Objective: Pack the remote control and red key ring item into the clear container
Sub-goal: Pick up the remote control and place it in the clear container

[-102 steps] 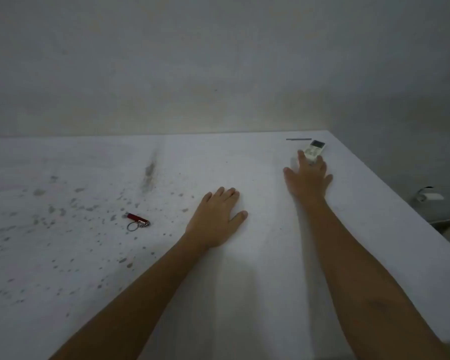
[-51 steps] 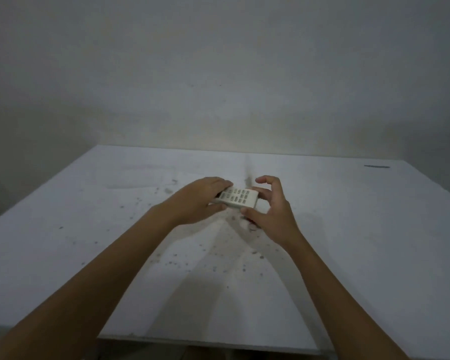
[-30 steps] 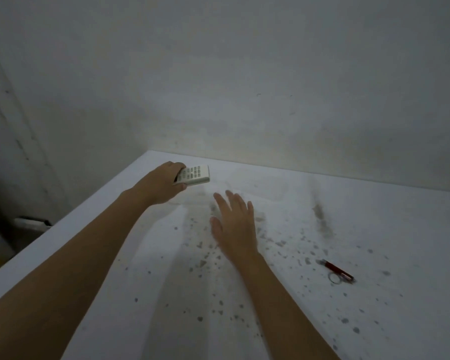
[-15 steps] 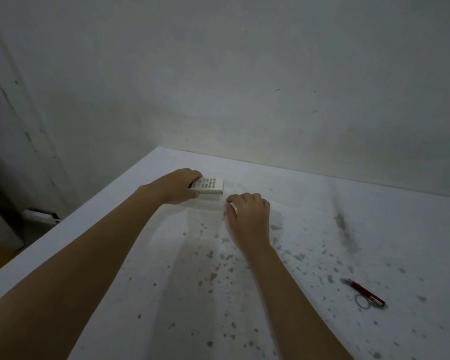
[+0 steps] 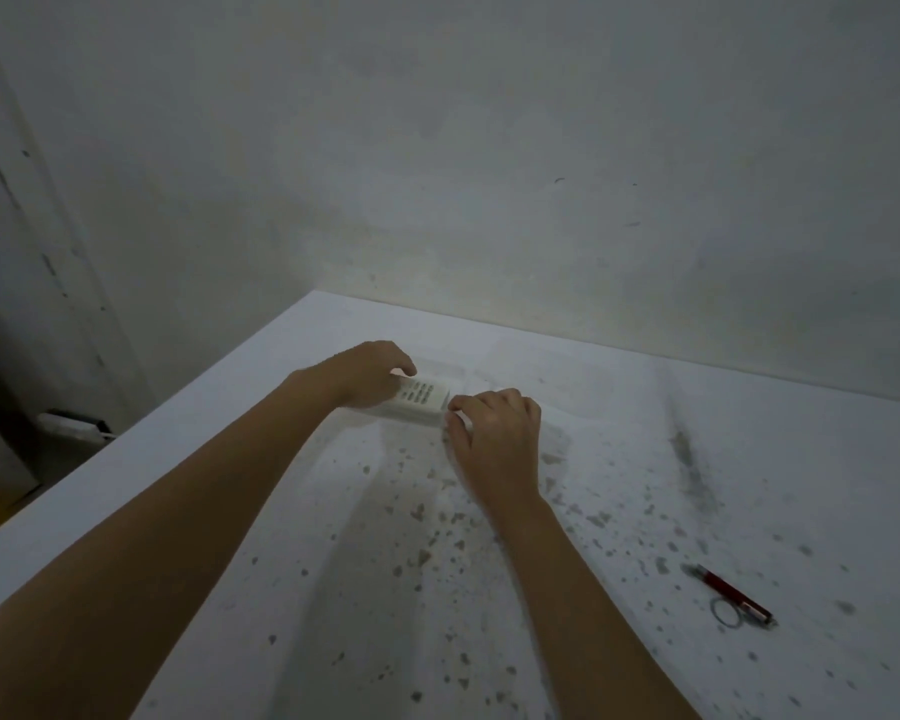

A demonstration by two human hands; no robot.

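In the head view, both bare forearms reach forward over a white table (image 5: pixel 645 407) whose top is speckled with dark spots and carries a dark smear off to the right of the hands.

The left hand (image 5: pixel 365 374) is curled around the near-left end of the remote control (image 5: pixel 421 397), fingers closed over its top edge and thumb hidden beneath. The remote is white, button side up, lying roughly level and pointing away from the left hand toward the right one.

The right hand (image 5: pixel 494 433) sits just beside the remote's far end, fingers bent into a loose fist with the fingertips (image 5: pixel 455 405) touching something pale at that end. That appears to be the rim of the clear container (image 5: pixel 445 371), whose faint outline shows just beyond the left hand's knuckles and under the remote (the dim light and the see-through plastic make its edges hard to follow). Whether the right hand truly grips the rim or only presses against it, I cannot tell.

The red key ring item (image 5: pixel 731 595) lies flat on the table well to the right of the right forearm and nearer the camera than either hand, its metal ring on the near side, touching nothing else.
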